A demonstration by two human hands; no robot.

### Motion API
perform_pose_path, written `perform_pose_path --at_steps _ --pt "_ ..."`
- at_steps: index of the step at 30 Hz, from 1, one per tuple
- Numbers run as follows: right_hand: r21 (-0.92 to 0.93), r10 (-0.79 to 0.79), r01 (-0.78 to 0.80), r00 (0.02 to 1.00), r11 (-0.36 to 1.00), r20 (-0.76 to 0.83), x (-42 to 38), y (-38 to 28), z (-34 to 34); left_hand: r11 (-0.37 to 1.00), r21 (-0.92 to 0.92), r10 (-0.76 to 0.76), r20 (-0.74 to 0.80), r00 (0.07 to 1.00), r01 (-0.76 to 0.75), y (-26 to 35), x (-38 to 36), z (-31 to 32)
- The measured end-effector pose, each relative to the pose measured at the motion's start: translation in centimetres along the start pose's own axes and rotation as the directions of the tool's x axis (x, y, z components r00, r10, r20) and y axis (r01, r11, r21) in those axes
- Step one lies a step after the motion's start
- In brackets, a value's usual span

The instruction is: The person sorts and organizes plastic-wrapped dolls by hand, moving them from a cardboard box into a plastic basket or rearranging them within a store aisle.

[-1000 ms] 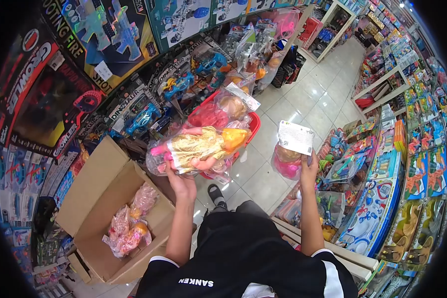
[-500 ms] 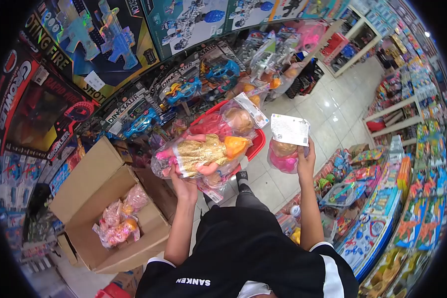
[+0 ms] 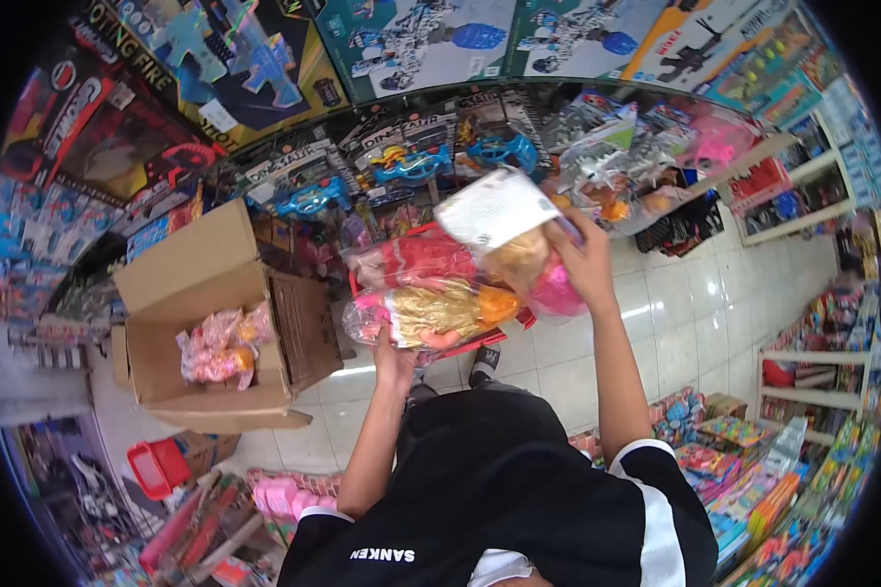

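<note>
My left hand (image 3: 394,362) grips the near end of a plastic-wrapped doll in a gold dress (image 3: 429,315), with orange at its other end. My right hand (image 3: 585,259) is closed on a second bagged doll (image 3: 550,286), pink below with a white printed header card (image 3: 497,209) that is blurred by motion. This second doll is over the far end of the gold one. Behind them lies a red bagged doll (image 3: 411,260) in a red basket (image 3: 504,338), whose rim shows only in parts.
An open cardboard box (image 3: 303,328) at left holds several pink wrapped dolls (image 3: 223,344). Dinosaur vehicle packs (image 3: 406,164) hang along the shelf ahead. Boxed toy guns (image 3: 431,44) stand above. Another red basket (image 3: 159,468) sits at lower left, and toy racks (image 3: 812,377) line the right.
My right hand has swung left with its bagged doll, from over the floor to above the basket. My left hand still holds the gold-dressed doll. The view has shifted.
</note>
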State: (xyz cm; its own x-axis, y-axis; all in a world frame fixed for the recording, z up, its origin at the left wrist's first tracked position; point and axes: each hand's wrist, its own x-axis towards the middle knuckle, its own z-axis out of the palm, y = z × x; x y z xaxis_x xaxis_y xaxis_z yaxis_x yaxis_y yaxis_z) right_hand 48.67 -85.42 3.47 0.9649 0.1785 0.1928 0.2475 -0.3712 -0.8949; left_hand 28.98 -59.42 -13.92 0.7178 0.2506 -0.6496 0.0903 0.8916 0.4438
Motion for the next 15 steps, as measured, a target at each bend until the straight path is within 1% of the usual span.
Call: perform_pose_path --at_steps 2,4,6,7,8,9,10,11,12,13,14,15 --pt "-0.106 -0.008 0.026 0.986 0.994 0.168 2.4 -2.3 2.4 0.991 0.058 0.124 -0.002 0.992 -0.123 -1.0 -0.7 0.6" --pt "-0.089 -0.108 0.145 0.936 0.985 0.336 3.9 -2.8 5.9 0.989 0.031 0.145 -0.027 0.989 -0.145 -1.2 -1.2 1.0" --pt "0.010 -0.181 0.200 0.857 0.980 0.482 4.0 -3.7 9.1 0.956 0.242 0.216 -0.194 0.957 -0.166 -1.0 -2.0 1.4" --pt "0.023 -0.188 0.203 0.848 0.979 0.496 3.6 -3.9 10.8 0.909 0.312 0.338 -0.161 0.927 -0.277 -1.0 -2.1 0.7" --pt "-0.002 -0.212 0.249 0.826 0.968 0.522 3.0 -3.8 12.4 0.908 0.308 0.346 -0.175 0.922 -0.282 -0.9 -2.3 -0.2" --pt "-0.029 -0.234 0.297 0.806 0.955 0.544 2.6 -3.3 13.4 0.900 0.338 0.379 -0.295 0.877 -0.276 -0.7 -2.3 -1.0" --pt "-0.024 -0.238 0.300 0.801 0.954 0.550 2.3 -2.2 14.1 0.893 0.365 0.408 -0.406 0.818 -0.264 -0.3 -2.9 -0.5" --pt "-0.172 -0.323 0.482 0.772 0.859 0.547 1.7 -1.0 14.7 0.872 0.390 0.447 -0.384 0.808 -0.297 0.1 -3.9 -0.1" --pt "-0.313 -0.402 0.631 0.728 0.710 0.555 1.4 -1.0 14.8 0.873 0.386 0.448 -0.389 0.805 -0.299 0.0 -3.9 -0.7" --pt "-0.368 -0.381 0.615 0.753 0.698 0.536 1.2 -1.1 14.7 0.765 0.509 0.612 -0.384 0.692 -0.394 0.1 -3.8 -1.4" --pt "-0.368 -0.386 0.619 0.751 0.694 0.536 1.2 -1.0 14.2 0.630 0.623 0.755 -0.349 0.556 -0.464 0.3 -3.4 -1.9" --pt "-0.374 -0.405 0.592 0.785 0.714 0.469 1.4 -1.7 12.9 0.567 0.647 0.800 -0.287 0.527 -0.510 0.9 -3.7 -1.3"
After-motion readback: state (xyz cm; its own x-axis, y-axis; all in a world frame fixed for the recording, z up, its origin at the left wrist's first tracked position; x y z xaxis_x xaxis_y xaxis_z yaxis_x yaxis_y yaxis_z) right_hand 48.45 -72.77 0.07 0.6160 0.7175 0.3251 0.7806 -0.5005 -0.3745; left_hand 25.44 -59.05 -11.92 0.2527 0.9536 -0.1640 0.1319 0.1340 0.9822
